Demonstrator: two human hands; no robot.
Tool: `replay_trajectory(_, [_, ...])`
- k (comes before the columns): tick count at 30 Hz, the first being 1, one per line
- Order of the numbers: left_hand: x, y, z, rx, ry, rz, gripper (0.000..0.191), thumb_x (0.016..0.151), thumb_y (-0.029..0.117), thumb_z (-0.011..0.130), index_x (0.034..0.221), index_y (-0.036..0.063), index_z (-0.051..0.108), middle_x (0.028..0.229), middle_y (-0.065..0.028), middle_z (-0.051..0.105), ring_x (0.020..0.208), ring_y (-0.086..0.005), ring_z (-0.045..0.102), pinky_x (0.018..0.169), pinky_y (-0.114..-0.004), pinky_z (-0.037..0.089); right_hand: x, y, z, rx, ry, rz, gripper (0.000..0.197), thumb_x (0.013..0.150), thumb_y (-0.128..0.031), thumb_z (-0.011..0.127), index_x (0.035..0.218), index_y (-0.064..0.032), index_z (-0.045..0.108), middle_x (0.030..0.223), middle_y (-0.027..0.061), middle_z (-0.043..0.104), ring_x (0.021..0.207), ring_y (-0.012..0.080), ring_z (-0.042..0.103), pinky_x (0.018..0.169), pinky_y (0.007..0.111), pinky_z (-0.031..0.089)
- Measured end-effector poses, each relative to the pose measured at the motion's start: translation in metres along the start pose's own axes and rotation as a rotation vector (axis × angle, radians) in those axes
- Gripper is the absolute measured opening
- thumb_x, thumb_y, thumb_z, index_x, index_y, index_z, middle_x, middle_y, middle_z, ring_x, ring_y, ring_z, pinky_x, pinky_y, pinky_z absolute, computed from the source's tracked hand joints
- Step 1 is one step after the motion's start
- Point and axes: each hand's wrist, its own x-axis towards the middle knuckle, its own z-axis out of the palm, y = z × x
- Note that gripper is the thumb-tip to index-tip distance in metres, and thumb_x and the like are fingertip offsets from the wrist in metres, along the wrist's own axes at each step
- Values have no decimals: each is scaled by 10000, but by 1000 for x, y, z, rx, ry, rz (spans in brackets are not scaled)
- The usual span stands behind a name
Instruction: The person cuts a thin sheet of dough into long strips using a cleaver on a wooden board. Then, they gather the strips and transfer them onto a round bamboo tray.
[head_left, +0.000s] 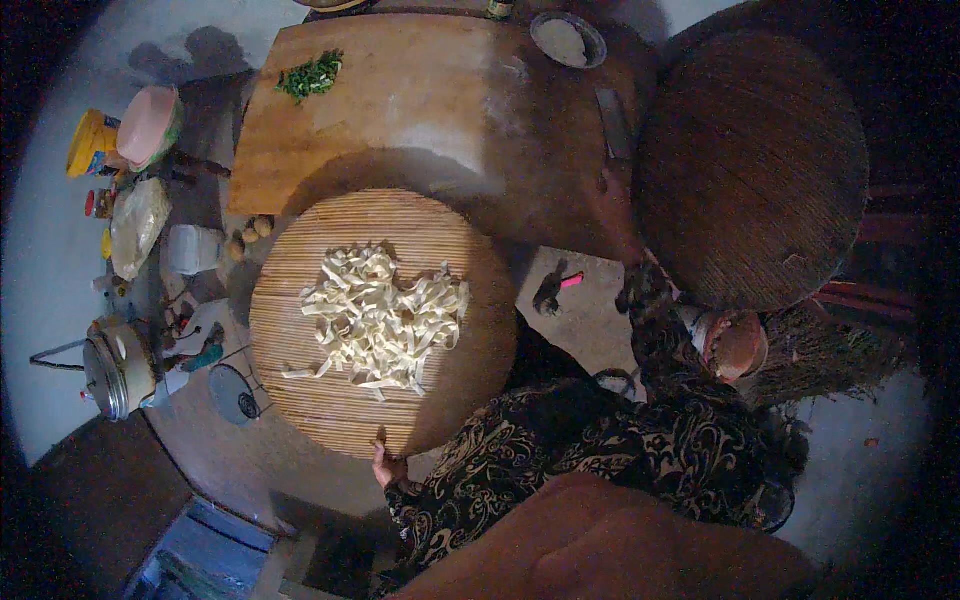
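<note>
A round tray of thin stalks (300, 232) bears a loose heap of flat, pale noodles (382, 315). My left hand (389, 466) grips the tray's near rim, with the thumb on top. The tray's far side overlaps the edge of a wooden board (360, 97). In shadow at the board's right side is my right hand (619, 201), beside a second, darker round stalk mat or lid (750, 165). A cleaver-like grey blade (615, 124) lies just beyond that hand. Whether those fingers hold anything is too dark to tell.
Chopped greens (310, 76) lie on the board, and a bowl of flour-like powder (568, 40) stands at its far right. Leftward are a pink basin (148, 126), a white plastic container (195, 249) and a lidded metal pot (112, 369). A brush-like bundle (825, 349) is at right.
</note>
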Motion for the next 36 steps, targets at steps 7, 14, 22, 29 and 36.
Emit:
replay_trajectory(7, [3, -10, -56, -21, -88, 63, 691, 819, 360, 681, 1362, 5, 444, 1340, -142, 505, 1210, -315, 483, 1025, -490, 377, 6, -10, 17, -271, -63, -177, 509, 898, -392, 580, 1236, -12, 559, 1056, 221, 651, 951, 350, 635, 809, 395, 497])
replay_trajectory(14, [53, -14, -83, 80, 14, 23, 574, 898, 327, 589, 1353, 7, 448, 1310, -141, 514, 1181, -318, 494, 1005, -496, 392, 24, 50, 3, 243, -29, -155, 485, 883, -387, 589, 1191, -12, 589, 1039, 204, 648, 931, 351, 620, 814, 412, 490])
replay_trajectory(22, [99, -21, -24, 288, -49, 134, 618, 876, 330, 634, 1367, 9, 440, 1350, -132, 477, 1203, -298, 474, 1017, -487, 380, 2, 61, 20, 121, -86, -188, 465, 889, -324, 609, 1250, -36, 552, 1080, 172, 632, 963, 317, 599, 845, 413, 469])
replay_trajectory(29, [125, -30, -26, 162, -240, -6, 637, 847, 362, 667, 1346, 17, 475, 1345, -98, 497, 1233, -291, 462, 1053, -465, 351, -162, 70, 29, 300, -516, -300, 469, 904, -302, 609, 1294, -57, 520, 1161, 162, 603, 1042, 328, 571, 923, 437, 440])
replay_trajectory(36, [127, -9, -42, 132, -151, 80, 606, 791, 251, 752, 1290, -5, 521, 1312, -94, 533, 1242, -260, 457, 1075, -431, 339, -106, 91, 74, 311, -49, 78, 419, 898, -320, 634, 1188, -22, 583, 886, 112, 663, 803, 180, 606, 710, 339, 491])
